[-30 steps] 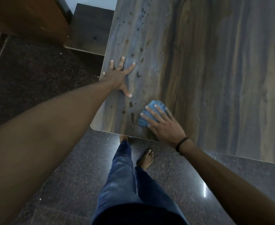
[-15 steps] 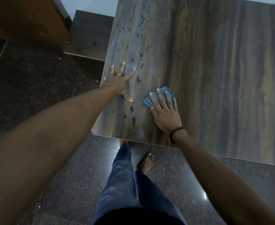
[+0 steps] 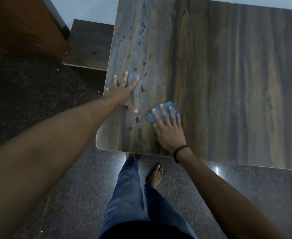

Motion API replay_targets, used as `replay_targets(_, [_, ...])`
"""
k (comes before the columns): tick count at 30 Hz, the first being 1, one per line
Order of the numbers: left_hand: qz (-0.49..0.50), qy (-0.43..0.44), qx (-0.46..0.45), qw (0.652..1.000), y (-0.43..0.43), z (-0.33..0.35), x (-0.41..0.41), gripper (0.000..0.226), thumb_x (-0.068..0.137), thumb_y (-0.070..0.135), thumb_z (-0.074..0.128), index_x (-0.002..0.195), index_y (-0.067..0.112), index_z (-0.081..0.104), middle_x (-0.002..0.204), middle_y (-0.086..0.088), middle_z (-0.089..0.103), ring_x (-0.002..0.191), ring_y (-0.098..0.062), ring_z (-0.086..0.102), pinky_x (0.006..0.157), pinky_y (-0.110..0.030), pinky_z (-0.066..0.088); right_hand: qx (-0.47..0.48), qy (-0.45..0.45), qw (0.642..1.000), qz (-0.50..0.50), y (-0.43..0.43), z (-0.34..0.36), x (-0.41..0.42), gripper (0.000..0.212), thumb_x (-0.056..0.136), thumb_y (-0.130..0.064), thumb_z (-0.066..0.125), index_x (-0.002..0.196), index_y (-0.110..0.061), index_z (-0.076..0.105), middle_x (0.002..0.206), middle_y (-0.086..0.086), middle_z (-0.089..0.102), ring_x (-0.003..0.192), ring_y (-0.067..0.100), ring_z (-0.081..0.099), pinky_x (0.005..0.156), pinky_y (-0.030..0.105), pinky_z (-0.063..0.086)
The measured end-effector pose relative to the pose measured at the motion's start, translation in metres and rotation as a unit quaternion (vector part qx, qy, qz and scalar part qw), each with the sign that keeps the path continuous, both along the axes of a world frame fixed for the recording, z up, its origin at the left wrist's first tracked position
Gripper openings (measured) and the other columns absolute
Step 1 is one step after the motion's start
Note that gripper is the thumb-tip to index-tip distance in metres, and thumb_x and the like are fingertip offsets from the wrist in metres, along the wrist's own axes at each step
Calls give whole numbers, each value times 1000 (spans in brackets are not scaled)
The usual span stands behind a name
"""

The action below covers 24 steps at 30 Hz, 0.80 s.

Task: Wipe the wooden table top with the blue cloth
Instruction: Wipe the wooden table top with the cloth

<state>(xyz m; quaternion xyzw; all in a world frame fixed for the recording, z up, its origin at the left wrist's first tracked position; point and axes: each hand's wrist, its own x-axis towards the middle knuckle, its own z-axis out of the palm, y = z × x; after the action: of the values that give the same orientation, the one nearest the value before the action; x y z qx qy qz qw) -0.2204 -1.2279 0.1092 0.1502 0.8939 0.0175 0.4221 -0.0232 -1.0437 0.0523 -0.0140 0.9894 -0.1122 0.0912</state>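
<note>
The wooden table top (image 3: 228, 75) fills the upper right of the view, with dark wet spots along its left strip. My right hand (image 3: 169, 130) lies flat with fingers spread on the blue cloth (image 3: 164, 109), pressing it onto the table near the front left corner. Only the cloth's far edge shows beyond my fingertips. My left hand (image 3: 124, 92) rests flat and spread on the table at its left edge, holding nothing.
A dark stone floor (image 3: 30, 100) surrounds the table. A low dark wooden board (image 3: 90, 45) sits beside the table's left edge, and a brown wooden piece of furniture (image 3: 21, 26) stands at the upper left. My legs in blue trousers (image 3: 129, 195) stand before the front edge.
My right hand pushed the cloth away from the front edge, then drew it back slightly toward the spots. My left hand stayed planted.
</note>
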Motion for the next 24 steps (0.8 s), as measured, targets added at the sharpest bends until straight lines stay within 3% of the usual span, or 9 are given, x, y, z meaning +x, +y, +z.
replay_targets(4, [1, 24, 14, 1000, 0, 2, -14, 146, 57, 59, 88, 148, 48, -26, 152, 3, -46, 142, -45, -32, 109, -77, 6, 30, -1, 992, 122, 24, -1, 35, 57, 107, -45, 26, 161, -33, 10, 169, -3, 4, 156, 24, -1, 121, 56, 18])
replay_targets(9, [6, -3, -2, 1000, 4, 4, -37, 149, 56, 53, 91, 145, 50, -29, 150, 3, -48, 139, -45, -37, 109, -78, 3, -35, -27, 998, -50, 14, 6, -25, 56, 107, -46, 20, 160, -36, 6, 169, -6, -4, 154, 23, -11, 124, 55, 1])
replay_targets(12, [15, -8, -9, 1000, 5, 5, -36, 150, 56, 52, 91, 145, 50, -29, 150, 4, -49, 139, -44, -37, 109, -78, 4, -11, -14, 1000, 23, -11, 3, 0, 56, 108, -45, 22, 161, -33, 10, 169, -3, 2, 155, 26, -6, 124, 55, 6])
replay_targets(15, [12, -8, -3, 1000, 5, 8, -35, 148, 58, 51, 91, 146, 50, -28, 150, 4, -48, 140, -44, -36, 110, -77, 5, 24, -8, 993, 115, 22, 3, 35, 55, 108, -44, 25, 160, -32, 16, 169, -2, 9, 156, 25, 2, 122, 55, 17])
replay_targets(18, [12, -13, -5, 1000, 7, 11, -38, 148, 59, 50, 91, 146, 50, -29, 150, 4, -49, 139, -44, -36, 110, -77, 5, 29, -14, 998, 49, 49, 5, 9, 55, 107, -47, 19, 160, -35, 13, 168, -5, 8, 156, 23, 1, 122, 56, 17])
replay_targets(21, [12, -20, -11, 1000, 8, 13, -38, 149, 59, 49, 91, 146, 49, -30, 149, 3, -51, 138, -45, -37, 110, -77, 5, -14, -28, 999, -41, 20, 10, -21, 54, 106, -50, 16, 159, -38, 10, 169, -6, 1, 155, 24, -6, 124, 56, 4])
replay_targets(24, [13, -19, -7, 1000, 7, 16, -35, 147, 60, 48, 91, 147, 48, -29, 149, 3, -50, 138, -45, -37, 110, -76, 6, -7, -17, 997, 75, -18, 3, 16, 52, 108, -48, 15, 158, -38, 15, 168, -4, 6, 155, 25, -4, 124, 57, 7])
